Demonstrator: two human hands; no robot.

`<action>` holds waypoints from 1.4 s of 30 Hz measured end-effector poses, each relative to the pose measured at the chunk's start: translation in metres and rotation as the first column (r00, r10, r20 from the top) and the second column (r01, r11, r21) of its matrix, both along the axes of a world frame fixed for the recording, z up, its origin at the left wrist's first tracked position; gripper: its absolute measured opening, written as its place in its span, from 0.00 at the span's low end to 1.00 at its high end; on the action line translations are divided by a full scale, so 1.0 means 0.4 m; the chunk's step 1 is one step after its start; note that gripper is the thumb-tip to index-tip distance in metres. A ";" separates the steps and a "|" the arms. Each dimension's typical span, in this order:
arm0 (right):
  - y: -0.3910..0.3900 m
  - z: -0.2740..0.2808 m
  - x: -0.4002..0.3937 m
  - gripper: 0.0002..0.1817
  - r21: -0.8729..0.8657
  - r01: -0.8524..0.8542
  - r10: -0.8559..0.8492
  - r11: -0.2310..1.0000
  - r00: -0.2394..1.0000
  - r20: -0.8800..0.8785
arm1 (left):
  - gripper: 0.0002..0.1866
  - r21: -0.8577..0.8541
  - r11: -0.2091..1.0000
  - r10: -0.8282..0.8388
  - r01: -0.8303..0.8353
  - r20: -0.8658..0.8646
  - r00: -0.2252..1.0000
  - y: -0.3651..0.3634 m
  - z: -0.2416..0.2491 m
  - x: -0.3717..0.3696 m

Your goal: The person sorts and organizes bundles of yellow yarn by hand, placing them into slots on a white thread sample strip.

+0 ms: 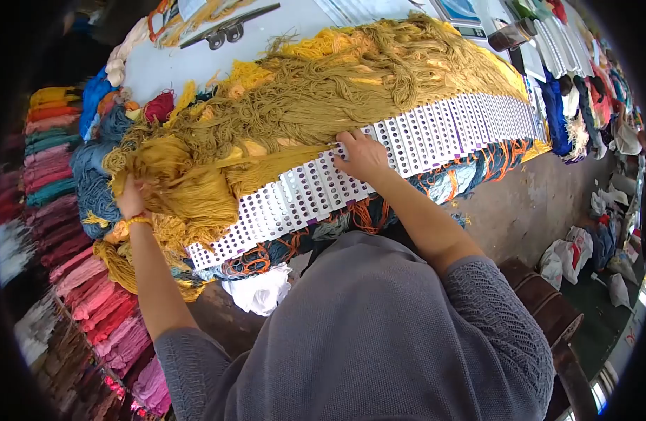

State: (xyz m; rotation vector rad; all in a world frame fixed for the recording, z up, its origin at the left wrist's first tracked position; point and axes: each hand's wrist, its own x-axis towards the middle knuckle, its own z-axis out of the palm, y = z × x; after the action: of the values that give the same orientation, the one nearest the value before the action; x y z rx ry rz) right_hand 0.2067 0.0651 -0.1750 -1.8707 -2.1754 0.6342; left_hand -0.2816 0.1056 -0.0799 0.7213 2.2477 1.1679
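My left hand point(131, 199) is closed around a thick bundle of golden yarn point(189, 186) at the left end of the table. Golden strands stretch from this bundle toward my right hand point(365, 158). That hand is bent over a row of white perforated strips point(302, 191), its fingertips pinched where the strands meet the holes; the exact grip is partly hidden. Behind the strips lies a broad heap of olive-gold thread point(288, 105), with brighter yellow thread point(249, 74) at its back edge.
Blue yarn point(91, 168) hangs at the table's left end. Stacked coloured skeins point(105, 302) line the left side. At the back lie a dark metal bar with rollers point(228, 31) and a dark jar point(512, 34). White bags point(565, 252) and a brown seat point(541, 295) are to the right.
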 end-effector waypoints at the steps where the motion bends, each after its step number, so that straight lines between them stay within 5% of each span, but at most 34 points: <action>1: -0.003 0.008 0.002 0.19 -0.051 0.003 -0.003 0.999 1.000 -0.010 | 0.14 -0.020 0.994 -0.098 0.103 0.157 0.983 -0.009 0.031 0.087; 4: -0.007 0.019 0.011 0.18 -0.029 0.003 -0.006 1.000 0.994 -0.107 | 0.15 0.003 0.918 -0.299 0.396 0.662 0.687 -0.062 0.054 0.365; 6: -0.013 0.058 0.015 0.14 -0.070 0.039 -0.056 0.997 0.966 -0.251 | 0.17 0.102 0.815 -0.323 0.571 0.897 0.301 -0.090 0.007 0.492; 7: -0.018 0.083 0.009 0.14 -0.066 0.040 -0.055 0.997 0.967 -0.247 | 0.19 0.139 0.795 -0.423 0.590 0.824 0.376 -0.114 -0.025 0.574; 8: -0.027 0.106 -0.001 0.14 -0.117 0.017 -0.062 0.993 0.917 -0.394 | 0.22 0.240 0.699 -0.559 0.674 0.770 0.306 -0.132 -0.034 0.644; 12: -0.068 0.212 -0.026 0.08 -0.219 -0.093 -0.106 0.971 0.656 -0.747 | 0.26 0.413 0.671 -0.544 0.616 0.838 0.031 -0.162 0.016 0.820; 13: -0.070 0.252 -0.014 0.06 -0.316 -0.106 -0.177 0.943 0.643 -0.745 | 0.26 0.435 0.698 -0.524 0.569 0.852 -0.007 -0.166 0.049 0.834; 16: -0.075 0.341 -0.010 0.05 -0.480 -0.112 -0.442 0.870 0.252 -0.861 | 0.27 0.475 0.719 -0.495 0.507 0.862 -0.106 -0.177 0.115 0.824; 17: -0.084 0.352 -0.016 0.05 -0.472 -0.112 -0.434 0.874 0.253 -0.864 | 0.28 0.495 0.726 -0.491 0.476 0.859 -0.145 -0.180 0.131 0.819; 19: -0.100 0.370 -0.034 0.05 -0.438 -0.099 -0.413 0.893 0.203 -0.888 | 0.29 0.504 0.735 -0.492 0.453 0.857 -0.155 -0.194 0.163 0.813; 22: -0.122 0.379 -0.051 0.06 -0.312 -0.147 -0.170 0.939 0.589 -0.790 | 0.27 0.504 0.716 -0.516 0.484 0.848 -0.119 -0.219 0.182 0.809; 23: -0.129 0.384 -0.059 0.05 -0.260 -0.105 -0.145 0.960 0.606 -0.782 | 0.27 0.511 0.712 -0.525 0.483 0.843 -0.118 -0.224 0.188 0.802; 24: -0.132 0.387 -0.064 0.05 -0.251 -0.107 -0.137 0.962 0.607 -0.783 | 0.27 0.516 0.720 -0.521 0.464 0.844 -0.129 -0.228 0.197 0.796; 26: -0.136 0.395 -0.075 0.05 -0.356 -0.110 -0.306 0.928 0.321 -0.896 | 0.26 0.528 0.740 -0.516 0.416 0.843 -0.152 -0.233 0.209 0.779; 30: -0.148 0.430 -0.083 0.04 -0.428 -0.144 -0.399 0.892 0.192 -0.896 | 0.27 0.556 0.706 -0.594 0.438 0.802 -0.062 -0.243 0.233 0.753; 40: -0.182 0.447 -0.108 0.03 -0.366 -0.170 -0.340 0.915 0.165 -0.926 | 0.25 0.582 0.655 -0.640 0.482 0.766 -0.055 -0.268 0.260 0.744; 42: -0.189 0.418 -0.107 0.03 -0.303 -0.156 -0.246 0.940 0.304 -0.920 | 0.24 0.576 0.658 -0.661 0.485 0.750 0.008 -0.272 0.262 0.745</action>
State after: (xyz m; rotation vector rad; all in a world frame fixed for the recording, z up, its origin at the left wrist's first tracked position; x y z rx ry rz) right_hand 0.1638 -0.0105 -0.0078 -1.0358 -1.1742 1.6746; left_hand 0.0163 -0.0032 0.0251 0.6307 0.6369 0.8919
